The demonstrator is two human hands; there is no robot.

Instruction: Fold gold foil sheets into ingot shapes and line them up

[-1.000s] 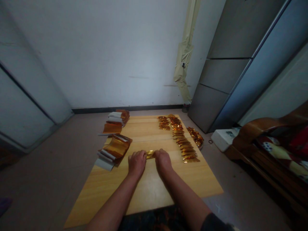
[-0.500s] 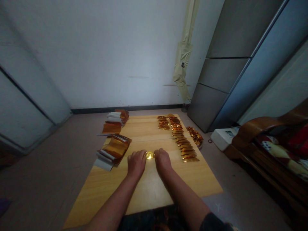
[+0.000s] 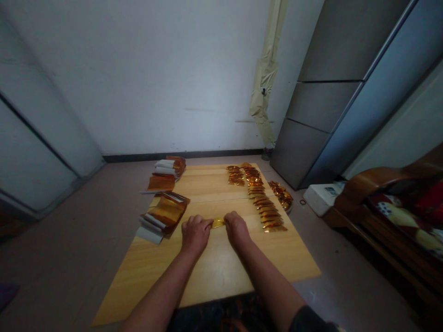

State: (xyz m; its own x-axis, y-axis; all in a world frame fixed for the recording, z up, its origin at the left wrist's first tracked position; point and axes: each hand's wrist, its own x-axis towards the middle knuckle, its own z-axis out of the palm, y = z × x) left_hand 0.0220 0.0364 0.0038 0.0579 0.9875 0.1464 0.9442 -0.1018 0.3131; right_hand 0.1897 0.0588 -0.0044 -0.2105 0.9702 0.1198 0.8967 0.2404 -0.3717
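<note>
Between my hands, just above or on the wooden table [image 3: 211, 272], is a small piece of shiny gold foil paper [image 3: 218, 223]. My left hand [image 3: 196, 234] pinches its left end, and my right hand [image 3: 238, 229] pinches the right end. Fingertips hide both ends of the foil. Left of my hands lie stacked gold-brown foil sheets [image 3: 169, 210] with pale backs. On the right runs a long row of folded gold foil pieces [image 3: 265, 205], overlapping one another.
More foil sheets [image 3: 162, 182] lie at the table's far left. A shorter row of folded foil [image 3: 236, 176] sits at the back right. Beyond the right edge, a container of gold pieces [image 3: 282, 196] stands low. A white box [image 3: 320, 198], wooden seat [image 3: 360, 184] and grey refrigerator [image 3: 321, 101] are to the right.
The foil between my hands looks flatter and narrower. My hands have moved slightly apart, and the left fingers now reach forward in a pinch.
</note>
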